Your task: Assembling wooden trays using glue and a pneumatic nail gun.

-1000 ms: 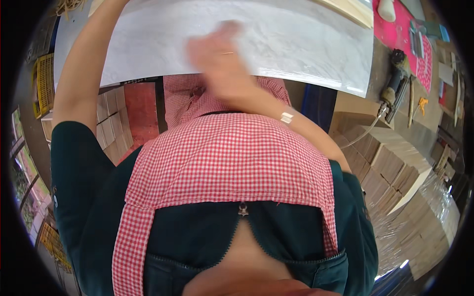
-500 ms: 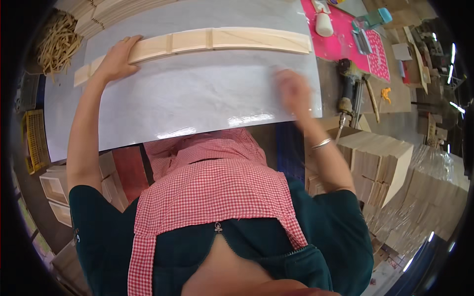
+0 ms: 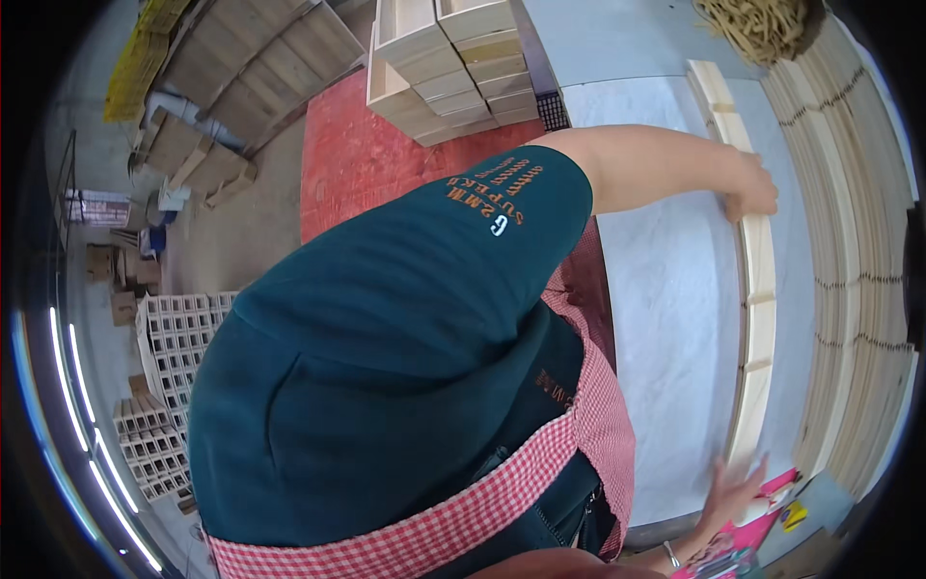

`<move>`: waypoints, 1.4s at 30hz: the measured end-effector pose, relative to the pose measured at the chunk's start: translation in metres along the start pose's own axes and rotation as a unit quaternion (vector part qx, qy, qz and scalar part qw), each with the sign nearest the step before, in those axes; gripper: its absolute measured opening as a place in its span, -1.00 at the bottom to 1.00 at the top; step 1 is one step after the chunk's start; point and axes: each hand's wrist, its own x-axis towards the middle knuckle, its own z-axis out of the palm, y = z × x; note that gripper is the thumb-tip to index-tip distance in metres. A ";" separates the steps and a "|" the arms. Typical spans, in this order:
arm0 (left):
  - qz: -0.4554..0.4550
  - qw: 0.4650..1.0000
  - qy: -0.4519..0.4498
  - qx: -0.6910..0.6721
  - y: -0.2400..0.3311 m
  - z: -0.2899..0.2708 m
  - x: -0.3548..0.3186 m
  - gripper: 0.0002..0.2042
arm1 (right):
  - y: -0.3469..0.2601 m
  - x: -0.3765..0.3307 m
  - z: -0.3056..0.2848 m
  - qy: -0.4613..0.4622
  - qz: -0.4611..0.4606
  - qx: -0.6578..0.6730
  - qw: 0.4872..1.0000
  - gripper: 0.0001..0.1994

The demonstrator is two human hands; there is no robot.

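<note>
A long pale wooden strip (image 3: pixel 760 323) with cross seams lies on the pale, smooth tabletop (image 3: pixel 666 318). My left hand (image 3: pixel 752 190) is closed over it towards its upper end in the picture, fingers bent round the edges. At the strip's lower end is my right hand (image 3: pixel 730 500), open with fingers spread; whether it touches the wood I cannot tell. A metal bangle (image 3: pixel 671 555) circles my right wrist.
Long stacked wooden strips (image 3: pixel 839 280) line the table's far side, near a bundle of tan bands (image 3: pixel 757 24). Wooden boxes (image 3: pixel 453 82) stand in a stack beside a red surface (image 3: pixel 338 145). A pink sheet (image 3: pixel 748 534) with small items lies past my right hand.
The view has swung round to my left, bringing boxes and floor into sight. My right hand has moved from above the bare tabletop to the strip's end. My left hand stays on the strip.
</note>
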 end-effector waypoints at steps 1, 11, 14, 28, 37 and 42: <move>0.002 1.000 -0.009 -0.004 -0.001 0.001 -0.002 -0.72 | -0.011 0.004 0.006 -0.045 -0.070 0.005 0.997 -0.26; -0.003 0.997 -0.056 -0.043 -0.019 -0.024 -0.001 -0.76 | -0.014 0.044 -0.008 -0.181 0.032 -0.047 0.982 -0.35; -0.003 0.999 -0.015 -0.043 -0.014 -0.021 0.012 -0.77 | -0.007 0.054 -0.009 -0.161 0.046 -0.053 0.984 -0.36; 0.004 0.998 -0.044 -0.051 -0.004 -0.032 -0.026 -0.75 | -0.030 0.023 -0.032 -0.160 0.073 -0.064 0.982 -0.36; 0.018 0.992 0.123 0.006 0.000 0.000 -0.057 -0.65 | -0.042 -0.004 -0.017 -0.083 0.062 -0.060 0.993 -0.29; 0.028 0.997 -0.041 -0.065 0.003 -0.002 -0.114 -0.59 | -0.050 -0.047 -0.015 -0.133 0.067 0.024 0.989 -0.29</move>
